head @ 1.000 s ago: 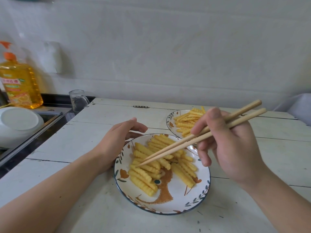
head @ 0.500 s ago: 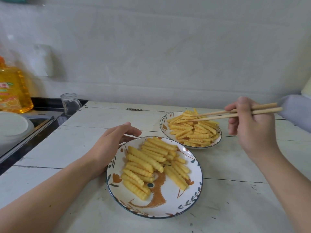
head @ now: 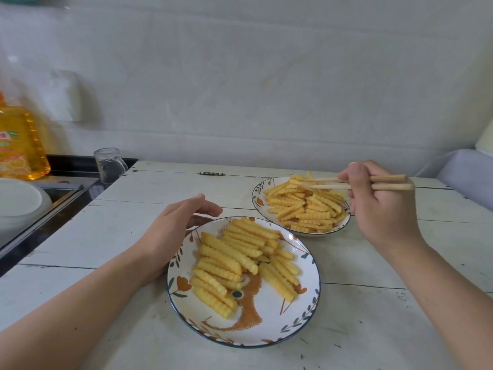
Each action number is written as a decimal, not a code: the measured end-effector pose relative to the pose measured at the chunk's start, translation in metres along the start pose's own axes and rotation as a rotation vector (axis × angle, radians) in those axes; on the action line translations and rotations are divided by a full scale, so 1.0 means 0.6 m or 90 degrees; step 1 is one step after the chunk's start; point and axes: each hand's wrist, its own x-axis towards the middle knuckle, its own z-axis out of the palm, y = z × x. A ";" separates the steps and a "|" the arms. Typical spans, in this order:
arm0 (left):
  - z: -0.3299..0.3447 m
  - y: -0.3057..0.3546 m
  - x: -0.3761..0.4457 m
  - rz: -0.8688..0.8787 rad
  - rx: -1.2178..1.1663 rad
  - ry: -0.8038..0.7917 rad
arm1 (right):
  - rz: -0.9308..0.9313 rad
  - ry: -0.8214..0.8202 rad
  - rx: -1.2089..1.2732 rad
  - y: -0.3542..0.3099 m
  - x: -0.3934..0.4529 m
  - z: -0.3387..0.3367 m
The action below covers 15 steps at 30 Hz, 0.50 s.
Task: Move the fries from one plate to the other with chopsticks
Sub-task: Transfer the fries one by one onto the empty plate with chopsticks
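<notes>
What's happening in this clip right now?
A person is moving crinkle-cut fries between two plates on a white wooden table. The right hand holds chopsticks, tips over the fries on the far plate. The left hand rests open against the rim of the near plate, which has many fries on it.

left hand (head: 173, 231): bare | right hand (head: 384, 209): bare | forearms: seemingly sleeveless

A home kitchen: left of the worn white table (head: 112, 231) sit a sink (head: 66, 189), oil bottle (head: 20, 145) and glass (head: 109, 165).
</notes>
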 end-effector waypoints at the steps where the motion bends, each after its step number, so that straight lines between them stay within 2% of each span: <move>1: 0.000 0.000 0.000 0.001 0.000 0.000 | 0.015 0.022 0.015 -0.002 0.002 -0.001; 4: 0.000 0.000 0.000 0.001 0.002 0.001 | 0.039 0.059 0.025 -0.002 0.005 -0.005; 15: 0.001 0.001 -0.001 0.002 0.004 0.003 | 0.134 0.051 0.078 -0.005 0.010 -0.007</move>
